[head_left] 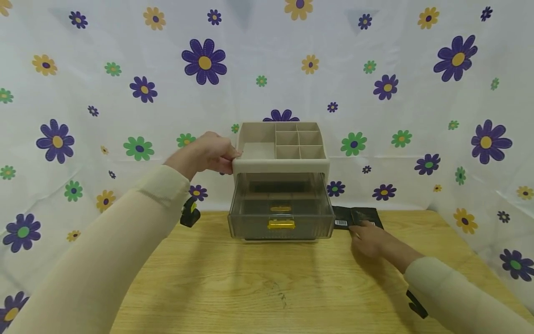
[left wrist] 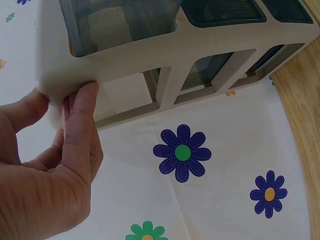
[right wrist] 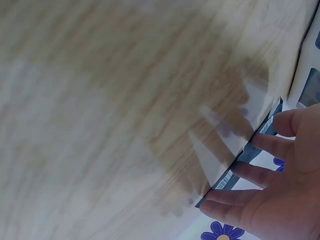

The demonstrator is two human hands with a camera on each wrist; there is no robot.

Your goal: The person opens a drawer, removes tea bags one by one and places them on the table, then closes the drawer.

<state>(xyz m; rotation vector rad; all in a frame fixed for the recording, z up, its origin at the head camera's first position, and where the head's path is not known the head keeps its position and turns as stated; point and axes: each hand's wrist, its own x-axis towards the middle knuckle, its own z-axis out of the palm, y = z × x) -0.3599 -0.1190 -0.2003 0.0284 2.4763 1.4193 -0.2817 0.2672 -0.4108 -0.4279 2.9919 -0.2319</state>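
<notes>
A left hand [head_left: 214,152] pinches the upper left side of a cream plastic organizer [head_left: 281,165], translucent grey drawer [head_left: 250,227] extended, near the wooden desk's [head_left: 233,287] back edge; the right hand [head_left: 371,240], fingers outstretched, touches flat black packets [head_left: 365,214] along that edge.

A white cloth [head_left: 167,116] is hanging behind a wooden table [head_left: 233,287] and along its right side, creasing lightly in places. Purple flowers [head_left: 204,62], yellow flowers [head_left: 310,64] and green flowers [head_left: 353,144] are dotting the cloth, large ones mingling with small ones. The table's light grain is running from side to side in the head view, and a small dark mark [head_left: 282,298] is showing on its front part.
</notes>
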